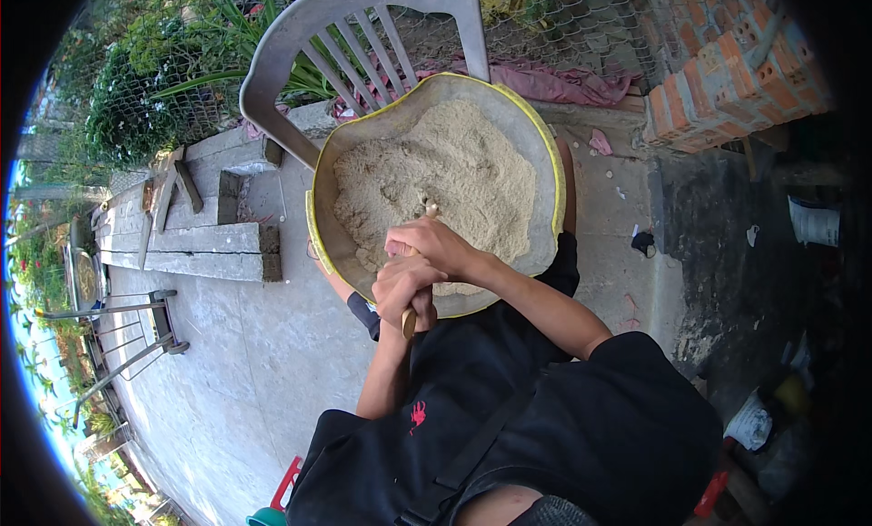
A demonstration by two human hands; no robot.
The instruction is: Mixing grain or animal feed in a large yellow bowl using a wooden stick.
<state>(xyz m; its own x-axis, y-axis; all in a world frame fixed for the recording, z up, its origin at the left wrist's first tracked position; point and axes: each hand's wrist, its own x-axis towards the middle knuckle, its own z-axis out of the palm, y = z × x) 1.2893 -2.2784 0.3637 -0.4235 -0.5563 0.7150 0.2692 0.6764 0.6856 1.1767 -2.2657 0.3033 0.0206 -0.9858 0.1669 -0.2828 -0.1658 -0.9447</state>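
Both my hands are wrapped round a wooden stick (pixel 409 323). My left hand (pixel 404 283) grips it close to the near end, which pokes out below the fist. Just beyond, my right hand (pixel 438 246) is closed on the same stick. Its far end reaches into a coarse beige meal or powder (pixel 481 176), where a small hollow shows around the tip. The meal lies in a wide, round grey basin with a yellow rim (pixel 556 176), standing between my knees and against a grey plastic chair (pixel 363 17). Whether the chair's seat bears it is hidden.
Concrete beams (pixel 182 244) and wood pieces lie on the left, near a metal hand cart (pixel 150 331). Stacked bricks (pixel 718 94) stand at the far right. A wire fence (pixel 581 22) runs behind the chair. White containers (pixel 813 224) sit in the dark area at right.
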